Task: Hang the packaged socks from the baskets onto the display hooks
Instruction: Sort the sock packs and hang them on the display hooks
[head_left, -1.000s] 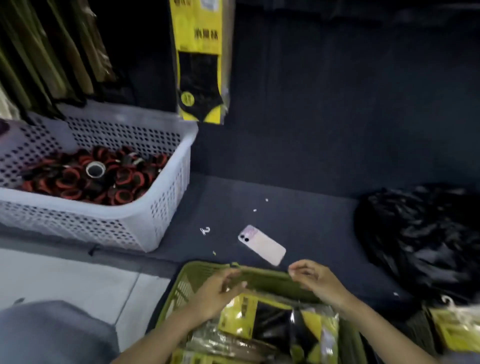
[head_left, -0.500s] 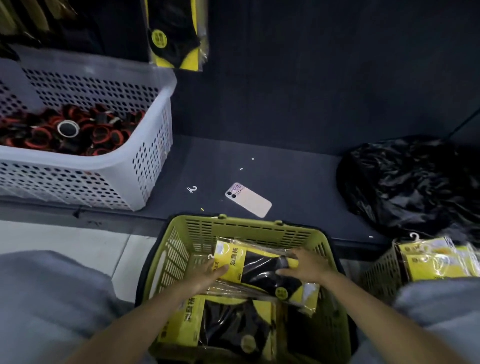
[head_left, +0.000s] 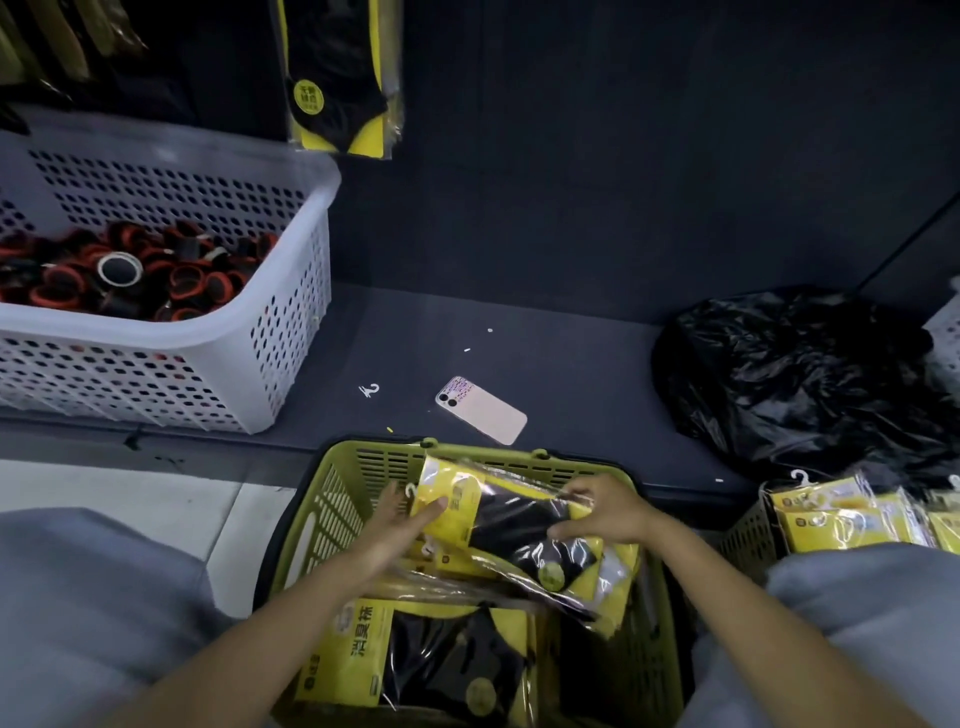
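Both hands grip one sock pack over the green basket – left hand on its hook end, right hand on the far edge. More packs beneath. Phone and loose hook lie on the shelf just behind; white basket at left, black bag at right.

surface: dark shelf | upper left: 1 white basket | centre: 1 phone, 1 small white hook | right: 1 black plastic bag

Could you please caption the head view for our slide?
Both hands, left hand and right hand, lift a yellow-and-black packaged sock pair from the green plastic basket.
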